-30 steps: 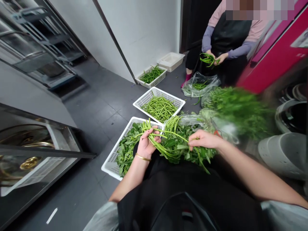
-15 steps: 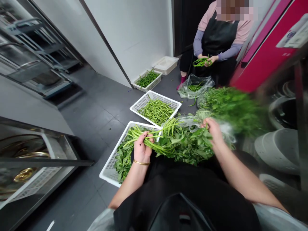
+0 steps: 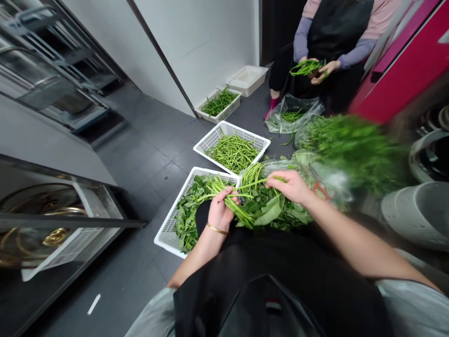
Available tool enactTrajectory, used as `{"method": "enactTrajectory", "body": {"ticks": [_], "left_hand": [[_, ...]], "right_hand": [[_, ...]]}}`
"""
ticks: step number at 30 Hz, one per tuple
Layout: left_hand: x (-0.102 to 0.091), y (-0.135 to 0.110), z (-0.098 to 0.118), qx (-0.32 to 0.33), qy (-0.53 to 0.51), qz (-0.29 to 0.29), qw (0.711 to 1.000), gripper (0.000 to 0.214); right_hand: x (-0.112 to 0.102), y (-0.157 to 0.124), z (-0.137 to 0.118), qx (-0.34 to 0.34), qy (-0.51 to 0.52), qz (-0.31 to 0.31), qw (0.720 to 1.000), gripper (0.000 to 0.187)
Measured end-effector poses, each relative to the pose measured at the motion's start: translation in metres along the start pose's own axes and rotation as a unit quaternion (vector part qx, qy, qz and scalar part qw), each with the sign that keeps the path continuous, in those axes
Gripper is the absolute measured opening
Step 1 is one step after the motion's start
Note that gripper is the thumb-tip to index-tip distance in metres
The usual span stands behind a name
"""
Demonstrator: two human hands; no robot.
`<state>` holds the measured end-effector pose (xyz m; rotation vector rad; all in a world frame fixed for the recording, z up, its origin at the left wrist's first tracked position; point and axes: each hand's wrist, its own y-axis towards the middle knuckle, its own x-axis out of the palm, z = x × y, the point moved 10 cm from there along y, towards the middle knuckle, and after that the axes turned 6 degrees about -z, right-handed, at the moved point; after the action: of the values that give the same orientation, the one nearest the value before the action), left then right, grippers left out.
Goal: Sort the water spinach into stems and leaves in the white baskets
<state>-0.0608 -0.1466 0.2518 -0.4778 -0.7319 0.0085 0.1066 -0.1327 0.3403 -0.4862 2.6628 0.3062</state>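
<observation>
My left hand (image 3: 220, 208), a bracelet at its wrist, is closed round a bunch of green leafy-vegetable stems (image 3: 242, 214) above my lap. My right hand (image 3: 289, 186) pinches a single stem (image 3: 257, 183) that stretches across toward the bunch. A broad leaf (image 3: 269, 213) hangs just below the right hand. Under both hands lies a heap of leafy greens (image 3: 294, 216), partly on a clear plastic bag. To the left, a white basket (image 3: 162, 238) holds more leaves. Beyond it, another white basket (image 3: 196, 147) contains trimmed stems (image 3: 234, 152).
A basket of green beans or peppers (image 3: 219, 103) and a white tub (image 3: 247, 79) stand by the wall. Opposite sits a person in a black apron (image 3: 338, 28), handling long green vegetables. A plastic bag (image 3: 277, 122), leafy greens (image 3: 351, 140) and a white bucket (image 3: 417, 210) are to the right.
My right hand has come left from the leafy heap toward my left hand and now pinches a stem. The view has shifted, and the scene sits slightly higher and further right.
</observation>
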Motion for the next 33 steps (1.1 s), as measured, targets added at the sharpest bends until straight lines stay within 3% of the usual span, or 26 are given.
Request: {"method": "enactTrajectory", "body": {"ticks": [1, 3, 5, 7, 8, 10, 13, 15, 17, 21, 24, 26, 30, 33], "left_hand": [[-0.002, 0.002, -0.004, -0.012, -0.015, 0.007, 1.0, 0.008], [-0.008, 0.006, -0.003, -0.008, -0.049, 0.029, 0.998, 0.01], [-0.016, 0.009, 0.003, 0.005, -0.076, 0.051, 0.996, 0.012], [-0.023, 0.011, 0.008, 0.01, -0.096, 0.066, 0.993, 0.012], [-0.026, 0.011, 0.009, 0.009, -0.106, 0.071, 0.992, 0.011], [-0.028, 0.012, 0.009, 0.006, -0.121, 0.079, 0.99, 0.012], [-0.021, 0.01, 0.008, 0.003, -0.13, 0.066, 0.989, 0.012], [-0.016, 0.009, 0.012, 0.014, -0.13, 0.044, 0.99, 0.012], [-0.014, 0.007, 0.019, 0.037, -0.13, 0.027, 0.99, 0.012], [-0.024, 0.006, 0.026, 0.079, -0.091, 0.04, 0.992, 0.013], [-0.025, 0.007, 0.02, 0.085, -0.041, 0.033, 0.995, 0.016], [-0.015, 0.009, 0.009, 0.053, -0.011, -0.01, 0.998, 0.018], [0.006, 0.006, -0.01, -0.028, 0.029, -0.094, 0.995, 0.018], [0.003, 0.006, -0.009, -0.035, 0.027, -0.073, 0.996, 0.018]], "right_hand": [[-0.02, -0.003, 0.016, 0.031, 0.042, 0.096, 0.994, 0.03], [-0.056, -0.02, 0.051, 0.11, 0.098, 0.258, 0.955, 0.033], [-0.077, -0.033, 0.071, 0.153, 0.093, 0.292, 0.94, 0.037], [-0.076, -0.037, 0.068, 0.142, 0.049, 0.213, 0.966, 0.036], [-0.066, -0.039, 0.063, 0.129, 0.02, 0.151, 0.98, 0.034], [-0.029, -0.046, 0.053, 0.12, -0.031, 0.034, 0.992, 0.026], [0.043, -0.048, 0.045, 0.113, -0.114, -0.098, 0.982, 0.014], [0.078, -0.041, 0.042, 0.093, -0.151, -0.142, 0.974, 0.012], [0.091, -0.033, 0.04, 0.087, -0.157, -0.159, 0.971, 0.014], [0.058, -0.027, 0.029, 0.106, -0.113, -0.159, 0.975, 0.021], [0.033, -0.03, 0.008, 0.069, -0.121, -0.236, 0.962, 0.031], [0.017, -0.028, -0.001, 0.048, -0.154, -0.259, 0.952, 0.034], [-0.014, -0.019, 0.006, 0.051, -0.261, -0.213, 0.94, 0.028], [-0.023, -0.023, 0.009, 0.058, -0.292, -0.183, 0.937, 0.024]]}}
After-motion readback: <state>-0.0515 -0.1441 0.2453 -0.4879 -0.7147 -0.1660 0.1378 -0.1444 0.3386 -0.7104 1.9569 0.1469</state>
